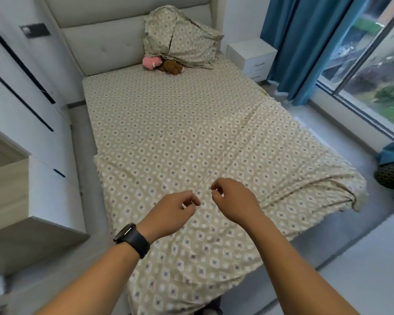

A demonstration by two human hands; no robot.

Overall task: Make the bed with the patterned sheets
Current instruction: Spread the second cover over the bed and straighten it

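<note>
A beige patterned sheet (146,105) covers the mattress up to the headboard (100,42). A second sheet with the same pattern (271,160) lies over the foot half, with a raised crease running diagonally to the right edge and wrinkles at the right corner. A pillow in the same pattern (182,39) leans on the headboard. My left hand (173,212), with a black watch on its wrist, and my right hand (232,201) hover close together over the crease's near end. Their fingers are loosely curled and I see nothing held between them.
A pink plush toy (150,62) and a brown one (171,65) lie under the pillow. White cabinets (14,87) line the left side. A white nightstand (253,55), blue curtain (300,42) and window (373,64) stand on the right. Another person's shoe (390,176) is by the bed's right side.
</note>
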